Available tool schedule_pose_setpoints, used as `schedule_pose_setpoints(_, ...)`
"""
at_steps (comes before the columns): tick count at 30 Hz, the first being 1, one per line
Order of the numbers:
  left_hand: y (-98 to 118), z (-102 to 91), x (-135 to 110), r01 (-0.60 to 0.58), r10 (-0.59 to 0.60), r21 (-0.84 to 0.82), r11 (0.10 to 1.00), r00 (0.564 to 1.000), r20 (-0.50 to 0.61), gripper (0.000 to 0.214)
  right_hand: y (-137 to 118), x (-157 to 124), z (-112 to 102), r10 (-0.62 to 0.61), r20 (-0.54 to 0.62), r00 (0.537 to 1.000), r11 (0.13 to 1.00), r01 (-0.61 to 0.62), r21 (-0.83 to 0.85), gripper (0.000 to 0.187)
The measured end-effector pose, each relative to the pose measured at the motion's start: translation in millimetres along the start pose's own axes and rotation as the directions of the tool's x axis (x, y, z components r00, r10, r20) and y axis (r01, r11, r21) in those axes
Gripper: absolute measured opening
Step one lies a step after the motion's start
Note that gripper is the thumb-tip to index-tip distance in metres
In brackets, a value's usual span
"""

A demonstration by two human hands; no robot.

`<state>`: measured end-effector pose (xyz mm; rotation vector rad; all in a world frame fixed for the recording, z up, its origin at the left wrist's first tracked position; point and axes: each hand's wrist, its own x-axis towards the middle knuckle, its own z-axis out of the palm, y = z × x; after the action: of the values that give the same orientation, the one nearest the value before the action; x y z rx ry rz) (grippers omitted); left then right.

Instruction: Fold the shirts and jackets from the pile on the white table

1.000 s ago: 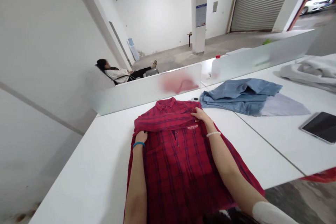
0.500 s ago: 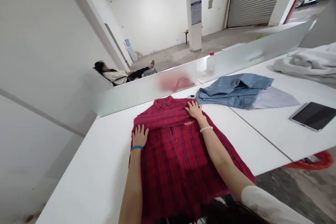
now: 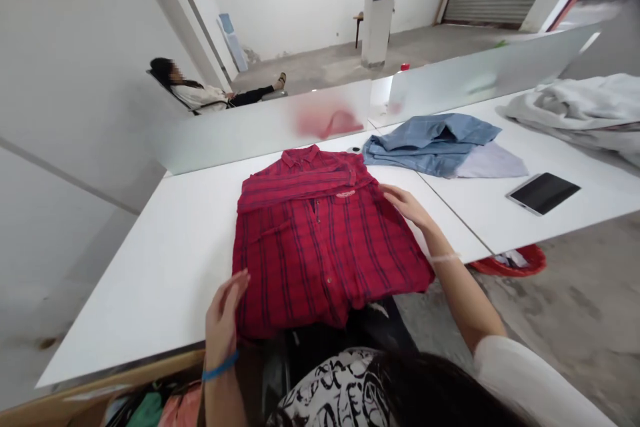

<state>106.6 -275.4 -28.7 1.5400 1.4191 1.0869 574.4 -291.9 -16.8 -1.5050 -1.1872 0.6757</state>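
Observation:
A red plaid button shirt (image 3: 320, 247) lies flat on the white table (image 3: 150, 287), with a folded band across its upper part below the collar. My left hand (image 3: 225, 310) is raised at the shirt's lower left corner, fingers apart, holding nothing, with a blue band on the wrist. My right hand (image 3: 407, 207) rests open on the shirt's right edge, below a white bead bracelet. Beyond the collar lie a blue checked shirt (image 3: 430, 143) and a pale lavender cloth (image 3: 490, 163).
A dark tablet (image 3: 543, 192) and a heap of grey-white cloth (image 3: 580, 113) lie on the right table. Frosted dividers (image 3: 260, 127) run along the far side. A person (image 3: 195, 93) reclines beyond them. A red bag (image 3: 510, 260) sits on the floor, and a cardboard box (image 3: 150, 400) sits below the front edge.
Both hands have slid back from the shirt's collar area toward me. The view has tilted, showing the shirt's lower end and the table's front edge. The shirt's lower part now lies within view.

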Motion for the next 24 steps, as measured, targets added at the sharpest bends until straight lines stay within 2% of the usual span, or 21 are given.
schedule_pose_setpoints(2,-12,-8.0,-56,0.18,-0.177,-0.124,0.976,0.984,0.031,0.044,0,-63,-19,0.115,-0.02,0.993,0.974,-0.109,0.2,0.034)
schedule_pose_setpoints(4,-21,-8.1,-92,0.304,-0.302,-0.097,0.948,0.953,0.038,0.043,2,-115,-31,0.196,-0.096,0.976,0.946,-0.162,0.281,0.03)
schedule_pose_setpoints(6,-21,-3.2,-104,0.332,-0.332,-0.006,0.943,0.943,0.0,0.043,2,-146,-36,0.233,-0.188,0.954,0.949,-0.18,0.259,0.027)
schedule_pose_setpoints(8,-11,5.4,-95,0.272,-0.275,0.079,0.959,0.961,0.018,0.044,-1,-152,-33,0.215,-0.225,0.95,0.967,-0.174,0.189,0.026)
schedule_pose_setpoints(10,6,18.8,-70,0.144,-0.163,0.14,0.98,0.978,0.134,0.042,-8,-135,-23,0.162,-0.175,0.971,0.981,-0.139,0.135,0.028)
schedule_pose_setpoints(12,26,38.8,-38,-0.034,-0.016,0.186,0.982,0.965,0.261,0.036,-16,-101,-8,0.071,-0.063,0.995,0.995,-0.066,0.076,0.028)
schedule_pose_setpoints(15,55,81.1,19,-0.303,0.185,0.238,0.923,0.89,0.417,0.029,-27,-29,19,-0.106,0.155,0.982,0.98,0.13,-0.153,0.022)
schedule_pose_setpoints(16,63,97.1,40,-0.385,0.236,0.262,0.885,0.856,0.461,0.028,-31,-4,28,-0.124,0.227,0.966,0.942,0.187,-0.279,0.021)
schedule_pose_setpoints(18,76,128.1,83,-0.528,0.299,0.369,0.765,0.799,0.522,0.025,-37,44,44,-0.053,0.301,0.952,0.808,0.218,-0.547,0.023)
schedule_pose_setpoints(19,80,141.7,105,-0.561,0.296,0.445,0.698,0.792,0.534,0.026,-39,64,53,-0.015,0.296,0.955,0.739,0.21,-0.64,0.027)
schedule_pose_setpoints(21,85,161.9,144,-0.554,0.257,0.569,0.607,0.815,0.519,0.03,-42,95,71,0.014,0.27,0.963,0.651,0.196,-0.733,0.034)
schedule_pose_setpoints(24,82,174.1,182,-0.476,0.183,0.663,0.577,0.867,0.463,0.029,-44,120,104,-0.031,0.34,0.94,0.631,0.282,-0.723,0.039)
